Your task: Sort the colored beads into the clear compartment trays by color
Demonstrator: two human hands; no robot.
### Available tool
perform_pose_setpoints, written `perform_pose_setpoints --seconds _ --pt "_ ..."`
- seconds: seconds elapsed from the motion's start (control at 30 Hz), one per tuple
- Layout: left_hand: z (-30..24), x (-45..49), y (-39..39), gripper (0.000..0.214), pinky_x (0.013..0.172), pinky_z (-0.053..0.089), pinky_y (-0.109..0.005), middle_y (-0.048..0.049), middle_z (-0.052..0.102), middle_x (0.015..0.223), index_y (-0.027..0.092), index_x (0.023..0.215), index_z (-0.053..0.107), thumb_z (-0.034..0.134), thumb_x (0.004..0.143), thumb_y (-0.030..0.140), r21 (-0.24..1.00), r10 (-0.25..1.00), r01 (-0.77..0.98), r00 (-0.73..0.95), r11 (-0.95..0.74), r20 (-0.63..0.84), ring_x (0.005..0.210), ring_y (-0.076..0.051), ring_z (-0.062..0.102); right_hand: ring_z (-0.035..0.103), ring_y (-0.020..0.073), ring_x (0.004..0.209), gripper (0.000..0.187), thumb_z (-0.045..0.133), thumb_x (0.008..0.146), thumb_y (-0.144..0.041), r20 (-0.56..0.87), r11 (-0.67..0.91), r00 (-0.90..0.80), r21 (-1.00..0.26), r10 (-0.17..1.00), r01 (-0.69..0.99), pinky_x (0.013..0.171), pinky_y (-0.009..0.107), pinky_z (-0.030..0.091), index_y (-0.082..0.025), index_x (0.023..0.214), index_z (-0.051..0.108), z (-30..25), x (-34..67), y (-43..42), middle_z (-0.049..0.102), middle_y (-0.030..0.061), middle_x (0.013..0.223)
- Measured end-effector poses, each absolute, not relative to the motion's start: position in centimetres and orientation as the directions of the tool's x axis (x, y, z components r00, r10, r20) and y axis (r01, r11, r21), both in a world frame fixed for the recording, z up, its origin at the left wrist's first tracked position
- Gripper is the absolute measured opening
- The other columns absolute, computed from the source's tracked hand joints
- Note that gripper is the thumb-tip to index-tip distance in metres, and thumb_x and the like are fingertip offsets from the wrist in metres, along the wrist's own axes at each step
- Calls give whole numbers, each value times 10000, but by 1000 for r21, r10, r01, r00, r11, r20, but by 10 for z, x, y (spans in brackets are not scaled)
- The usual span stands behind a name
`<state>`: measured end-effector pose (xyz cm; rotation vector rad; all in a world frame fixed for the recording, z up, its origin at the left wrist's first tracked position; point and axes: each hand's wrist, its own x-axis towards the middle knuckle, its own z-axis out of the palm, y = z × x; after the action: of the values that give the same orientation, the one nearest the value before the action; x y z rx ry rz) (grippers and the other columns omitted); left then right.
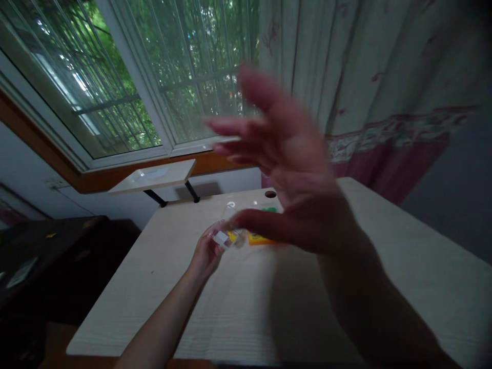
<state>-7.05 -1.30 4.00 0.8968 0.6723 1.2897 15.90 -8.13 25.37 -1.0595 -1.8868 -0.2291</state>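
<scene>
My left hand (207, 251) is closed around a small clear plastic container (222, 239) with a white patch on it, over the far middle of the table. Something yellow shows in or behind the clear plastic. Close to the camera, my right hand (292, 174) is raised and blurred, its fingers apart and nothing between them. Beyond its thumb lies a flat item with a yellow-orange edge (257, 239) and a green part (269, 209); my right hand hides much of it. More clear plastic (231, 209) stands beside it, its kind hard to make out.
A pale wooden table (154, 287) spans the view, with a round cable hole (270, 194) near its back edge. A small raised shelf (165, 175) on black legs stands at the back left. Behind are a barred window and a patterned curtain (365, 77). A dark cabinet (69, 246) is at the left.
</scene>
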Motion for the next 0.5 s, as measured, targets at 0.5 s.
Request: perform_pose_setpoints --seconds 0.5 --pt "53 -91 0 504 658 554 -212 -45 706 1076 201 1086 706 815 638 405 854 998 -520 61 2 35 861 -164 665 638 242 1083 362 512 936 -330 247 416 -348 -329 904 848 920 350 471 -199 1260 610 162 106 3 692 106 1184"
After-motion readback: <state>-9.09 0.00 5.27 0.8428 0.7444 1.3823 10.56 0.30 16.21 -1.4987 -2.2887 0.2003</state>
